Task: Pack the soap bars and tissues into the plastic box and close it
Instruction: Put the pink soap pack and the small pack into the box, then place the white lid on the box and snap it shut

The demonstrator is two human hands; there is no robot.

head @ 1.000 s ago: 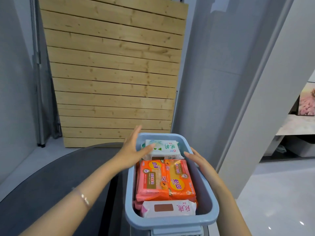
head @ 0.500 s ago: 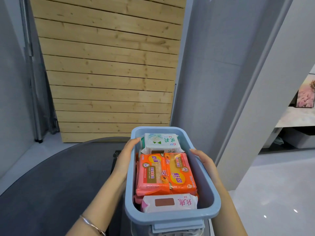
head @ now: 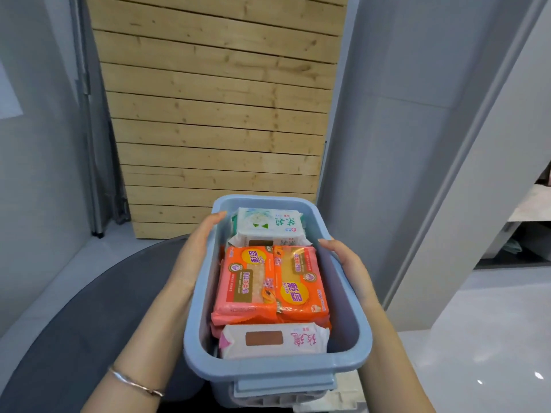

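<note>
The light blue plastic box (head: 277, 368) stands open, with no lid on top, at the edge of a dark table. A green-and-white tissue pack (head: 268, 225) lies at its far end. Two orange soap bars (head: 247, 281) (head: 301, 281) lie side by side in the middle. A pink-and-white tissue pack (head: 274, 339) fills the near end. My left hand (head: 196, 251) presses flat against the box's left wall, fingertips at the far corner of the rim. My right hand (head: 346, 263) grips the right rim. A blue latch shows under the near rim.
The round dark table (head: 74, 323) spreads to the left and below. A wooden slat panel (head: 217, 114) leans against the wall behind. A grey pillar (head: 477, 174) rises on the right, with glossy white floor (head: 492, 338) and a low shelf beyond it.
My left hand has left the green tissue pack and dropped to the outside of the box's left wall. My right hand stays on the right rim. The view has tilted slightly.
</note>
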